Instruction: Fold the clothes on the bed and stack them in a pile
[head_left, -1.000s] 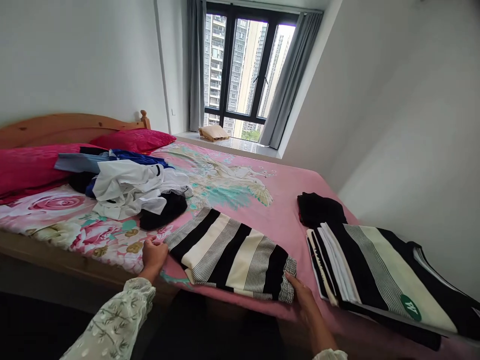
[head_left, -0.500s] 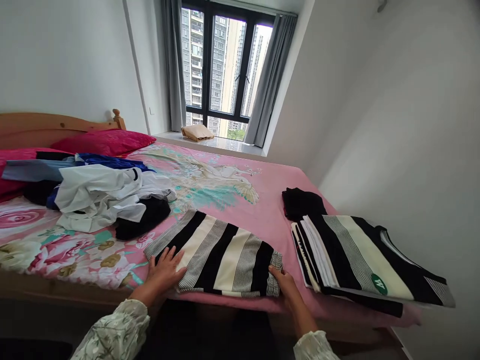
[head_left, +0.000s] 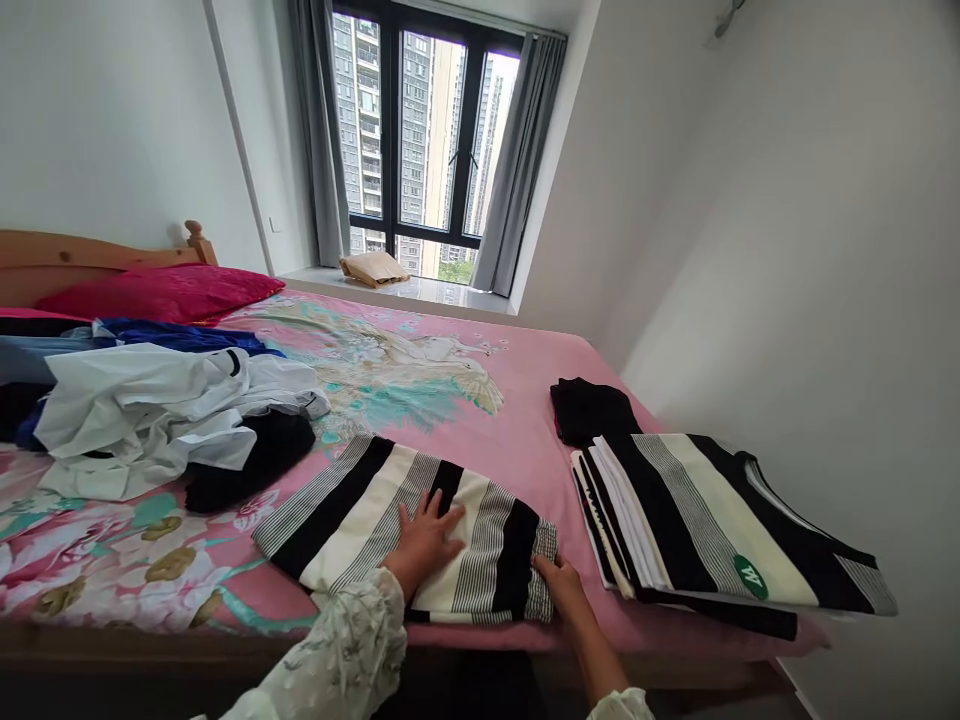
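A striped knit garment in black, cream and fine grey lines lies folded at the front edge of the bed. My left hand rests flat on its middle, fingers spread. At its right end my right hand pinches the cuffed edge, thumb on top; the other fingers are partly hidden. Just right of that hand is a stack of folded clothes, topped by a striped top with a green round patch.
A loose heap of white clothes, with black and blue pieces, lies left on the floral bedsheet. A folded black garment sits behind the stack. Farther back are a red pillow, a brown paper package and a wall at right.
My left hand has slid right from the garment's left end to its middle. My right hand stays at the right edge. The view has shifted slightly to the right.
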